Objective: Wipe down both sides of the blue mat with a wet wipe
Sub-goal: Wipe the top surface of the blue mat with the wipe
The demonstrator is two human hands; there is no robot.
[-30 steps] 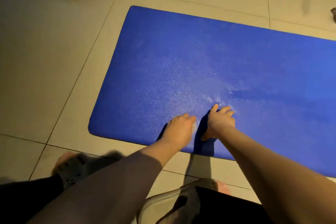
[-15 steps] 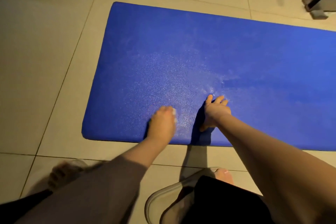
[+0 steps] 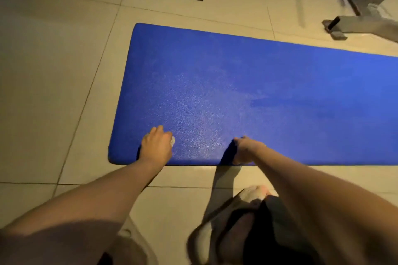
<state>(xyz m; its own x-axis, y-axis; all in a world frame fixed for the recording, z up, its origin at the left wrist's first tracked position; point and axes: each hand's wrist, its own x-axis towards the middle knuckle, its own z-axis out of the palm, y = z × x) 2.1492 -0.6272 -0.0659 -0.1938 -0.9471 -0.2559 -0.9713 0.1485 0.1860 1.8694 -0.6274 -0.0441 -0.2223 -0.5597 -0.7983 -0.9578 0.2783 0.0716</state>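
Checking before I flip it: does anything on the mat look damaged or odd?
Nothing looks damaged or spilled. The blue mat lies flat; the pale sheen on its left part is probably dampness from the wet wipe in the left hand.

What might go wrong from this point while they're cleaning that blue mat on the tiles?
The blue mat lies on smooth floor tiles, so hard rubbing by the left hand with the wet wipe might slide it; only the right hand at the near edge steadies it. The wet sheen covers just the left part, so the right end may get missed.
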